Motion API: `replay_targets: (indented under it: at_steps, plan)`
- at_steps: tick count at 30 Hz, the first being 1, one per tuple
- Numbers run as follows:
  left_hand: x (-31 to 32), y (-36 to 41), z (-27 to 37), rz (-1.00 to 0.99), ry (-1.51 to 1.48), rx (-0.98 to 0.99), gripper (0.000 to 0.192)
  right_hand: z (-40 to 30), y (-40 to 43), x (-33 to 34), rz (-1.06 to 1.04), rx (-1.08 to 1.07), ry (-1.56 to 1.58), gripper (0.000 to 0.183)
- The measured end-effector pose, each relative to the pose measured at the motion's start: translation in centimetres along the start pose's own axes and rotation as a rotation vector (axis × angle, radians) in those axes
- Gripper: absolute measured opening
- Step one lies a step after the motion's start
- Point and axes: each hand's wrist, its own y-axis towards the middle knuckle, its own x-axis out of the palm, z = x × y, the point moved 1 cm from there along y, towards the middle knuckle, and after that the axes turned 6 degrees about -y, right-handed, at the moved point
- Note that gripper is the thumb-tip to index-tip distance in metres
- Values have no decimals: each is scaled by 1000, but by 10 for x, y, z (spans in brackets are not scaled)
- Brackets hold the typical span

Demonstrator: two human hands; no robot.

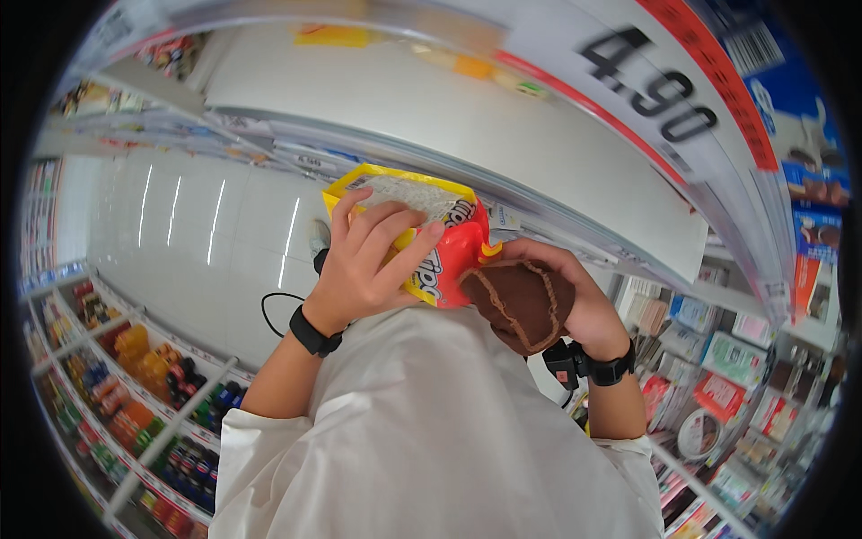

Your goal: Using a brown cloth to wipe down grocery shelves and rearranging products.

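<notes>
A red and yellow Tipo snack packet (pixel 444 256) lies across both hands in front of my white shirt. On its left part, my left hand (pixel 377 252) rests with fingers spread over the top face, the thumb near the red part. My right hand (pixel 579 290) is at the packet's right end, holding a brown fabric item with tan stitched trim (pixel 522 300) that hangs beside the red end. The right fingers are partly hidden behind the brown item and the packet.
A white store shelf (pixel 417 114) with price strips runs just beyond the packet. Bottled drinks (pixel 145 360) stand on racks at lower left, and packaged goods (pixel 737 360) fill shelves at right. Glossy floor tiles (pixel 202 222) lie at left, with a shoe (pixel 319 237) near the shelf.
</notes>
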Motion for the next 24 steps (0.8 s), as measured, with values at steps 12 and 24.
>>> replay_targets:
  at_steps: [12,24]
  plan:
    - [36,34,48,-360,-385,456,49,53,-112,39,604,-343,-27,17]
    - [148,74,111,-727,-842,969,71,178,-181,82,1660,-353,-409,32]
